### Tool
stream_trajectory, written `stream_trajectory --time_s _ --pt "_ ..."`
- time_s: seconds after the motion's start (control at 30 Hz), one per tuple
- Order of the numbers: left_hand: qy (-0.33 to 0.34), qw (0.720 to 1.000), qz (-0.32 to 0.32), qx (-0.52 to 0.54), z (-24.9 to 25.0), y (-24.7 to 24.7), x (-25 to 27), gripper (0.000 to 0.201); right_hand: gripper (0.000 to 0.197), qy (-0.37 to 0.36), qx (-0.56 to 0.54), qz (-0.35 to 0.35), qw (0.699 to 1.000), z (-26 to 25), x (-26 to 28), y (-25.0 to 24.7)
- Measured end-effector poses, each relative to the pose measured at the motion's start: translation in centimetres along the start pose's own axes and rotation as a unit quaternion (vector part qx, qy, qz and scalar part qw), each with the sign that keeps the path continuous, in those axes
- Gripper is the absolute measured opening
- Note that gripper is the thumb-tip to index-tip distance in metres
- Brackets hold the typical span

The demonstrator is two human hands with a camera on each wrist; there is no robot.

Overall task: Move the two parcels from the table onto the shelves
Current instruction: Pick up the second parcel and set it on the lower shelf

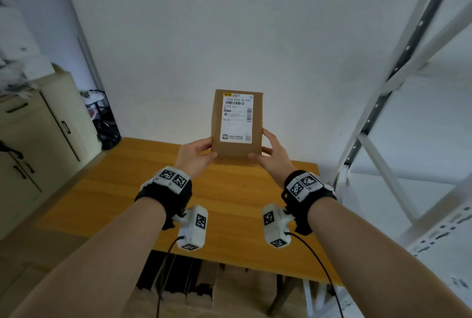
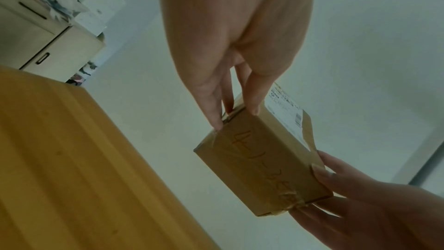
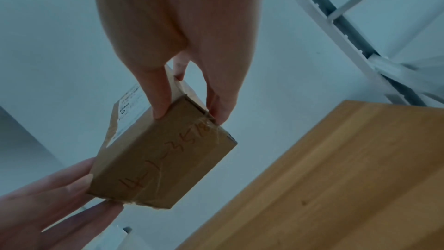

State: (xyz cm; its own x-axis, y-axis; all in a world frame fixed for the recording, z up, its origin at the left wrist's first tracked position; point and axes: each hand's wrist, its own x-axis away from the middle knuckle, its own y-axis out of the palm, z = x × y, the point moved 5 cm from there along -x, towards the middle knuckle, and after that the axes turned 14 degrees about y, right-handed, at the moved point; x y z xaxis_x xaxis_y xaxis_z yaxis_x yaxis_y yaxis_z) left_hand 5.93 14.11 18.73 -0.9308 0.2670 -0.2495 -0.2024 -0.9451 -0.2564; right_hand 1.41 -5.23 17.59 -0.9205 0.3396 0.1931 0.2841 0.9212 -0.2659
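A brown cardboard parcel (image 1: 237, 123) with a white shipping label is held upright in the air above the wooden table (image 1: 229, 197). My left hand (image 1: 198, 153) grips its lower left corner, thumb on the labelled face. My right hand (image 1: 270, 151) grips the lower right corner the same way. In the left wrist view the parcel (image 2: 261, 164) shows a taped underside with handwriting, pinched by my left fingers (image 2: 216, 113). The right wrist view shows the same parcel (image 3: 163, 155) with my right fingers (image 3: 158, 102) on its end. I see only this one parcel.
A white metal shelving unit (image 1: 398, 103) stands at the right, next to the table. Beige cabinets (image 1: 38, 138) line the left wall, with a dark cluttered rack (image 1: 104, 121) beside them. Cardboard boxes (image 1: 229, 289) lie under the table. A plain white wall is behind.
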Motion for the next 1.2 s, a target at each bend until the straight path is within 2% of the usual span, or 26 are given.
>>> stream_trajectory --time_s 0.23,0.57,0.77,1.03,1.2 --pt "0.032 0.999 0.018 0.012 4.6 -0.2 2.0 0.054 0.080 -0.037 -0.030 -0.012 0.999 -2.7 3.6 -2.3" --pt "0.030 0.999 0.021 -0.002 8.3 1.6 7.9 0.046 0.079 -0.043 -0.045 -0.033 0.998 -1.6 10.4 -5.5" --pt "0.012 1.000 0.012 0.016 10.8 6.0 14.1 0.038 0.079 -0.035 -0.048 -0.050 0.997 1.2 16.3 -10.1" --pt "0.007 1.000 -0.001 -0.005 14.4 13.5 25.3 0.056 0.079 -0.040 -0.042 -0.059 0.997 6.5 25.8 -17.9" --pt "0.000 1.000 -0.012 -0.012 16.5 18.7 32.1 0.059 0.081 -0.034 -0.043 -0.064 0.996 10.1 31.9 -23.2"
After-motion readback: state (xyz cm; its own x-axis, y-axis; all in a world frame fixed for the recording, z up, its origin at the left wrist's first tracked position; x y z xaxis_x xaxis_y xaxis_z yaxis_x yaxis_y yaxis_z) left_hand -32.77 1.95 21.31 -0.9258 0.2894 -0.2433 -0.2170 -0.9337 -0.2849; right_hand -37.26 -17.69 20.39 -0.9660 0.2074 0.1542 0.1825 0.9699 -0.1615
